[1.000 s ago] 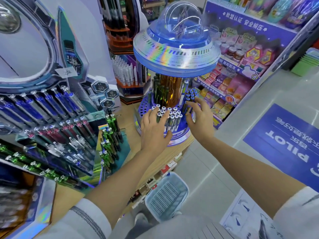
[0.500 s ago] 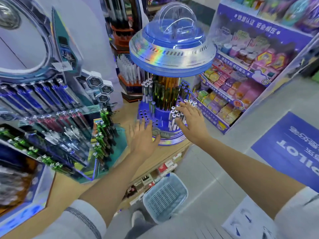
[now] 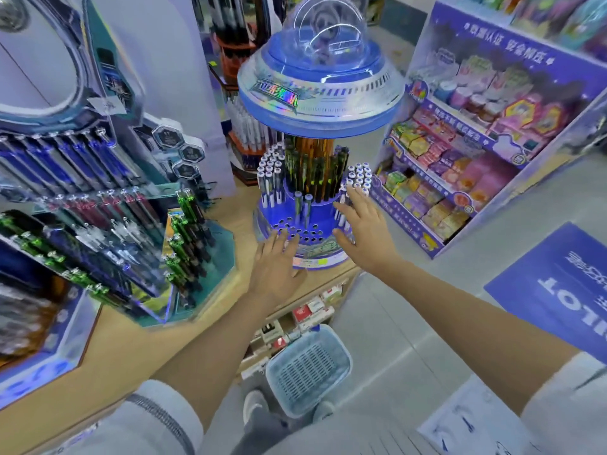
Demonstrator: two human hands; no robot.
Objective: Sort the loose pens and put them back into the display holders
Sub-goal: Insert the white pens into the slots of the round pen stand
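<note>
A blue round pen carousel (image 3: 305,244) with a UFO-shaped dome top (image 3: 320,90) stands on the wooden counter. White-capped pens fill its left side (image 3: 270,172) and right side (image 3: 358,175); dark pens (image 3: 312,172) ring the orange core. Several front holes (image 3: 297,229) of the lower tier are vacant. My left hand (image 3: 274,264) rests with straight fingers on the front lower rim. My right hand (image 3: 364,224) lies spread against the carousel's right side, fingertips touching the white-capped pens. Neither hand holds a pen.
A tiered pen display (image 3: 108,224) with blue, red and green pens fills the counter's left side. A light blue basket (image 3: 308,366) sits on the floor below the counter edge. A shelf of colourful boxed goods (image 3: 460,165) stands at the right.
The carousel has turned: the white-capped pens that were at the front went round to the right, and vacant holes now face me. My left hand dropped to the lower rim.
</note>
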